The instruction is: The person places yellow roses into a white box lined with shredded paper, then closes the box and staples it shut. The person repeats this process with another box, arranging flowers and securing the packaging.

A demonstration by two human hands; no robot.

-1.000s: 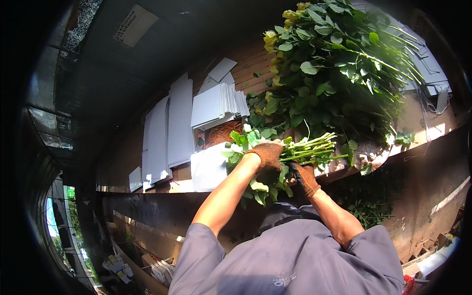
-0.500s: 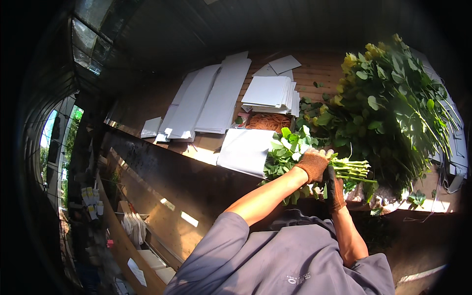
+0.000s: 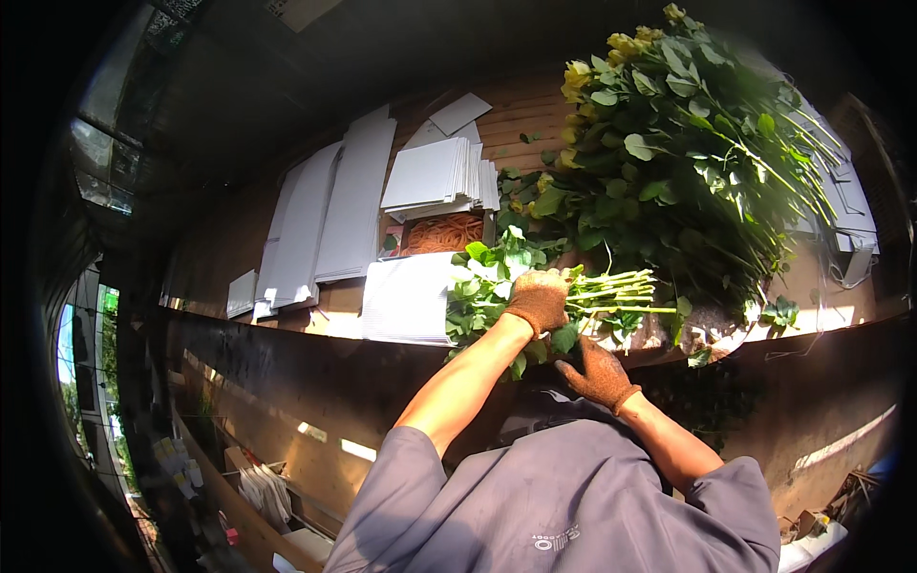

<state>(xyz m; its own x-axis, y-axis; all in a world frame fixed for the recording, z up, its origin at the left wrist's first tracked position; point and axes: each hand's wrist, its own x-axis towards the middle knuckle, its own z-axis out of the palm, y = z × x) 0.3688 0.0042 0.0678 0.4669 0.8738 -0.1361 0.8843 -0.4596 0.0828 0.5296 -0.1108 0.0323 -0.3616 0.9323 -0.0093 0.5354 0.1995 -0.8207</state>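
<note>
In the head view my left hand [image 3: 537,301], in an orange-brown glove, is closed round a bunch of leafy green stems [image 3: 616,291] at the bench's front edge; the cut ends point right and the foliage spreads left. My right hand [image 3: 597,372], in a stained glove of similar colour, is just below the bunch, apart from the stems, thumb and fingers loosely apart with nothing visible in them. Left of the bunch lies a white ridged sheet stack [image 3: 406,291], with a box of orange bands [image 3: 444,232] behind it.
A large heap of yellow roses [image 3: 669,162] covers the bench's right part. Long white boards [image 3: 353,201] and stacked white cards [image 3: 425,172] lie on the wooden bench [image 3: 497,105]. Below the front edge are a wooden ledge [image 3: 229,487] at lower left and dim panelling.
My right hand has dropped down and away from the stems, which it was touching before. My left hand still grips the bunch. The view has shifted between frames.
</note>
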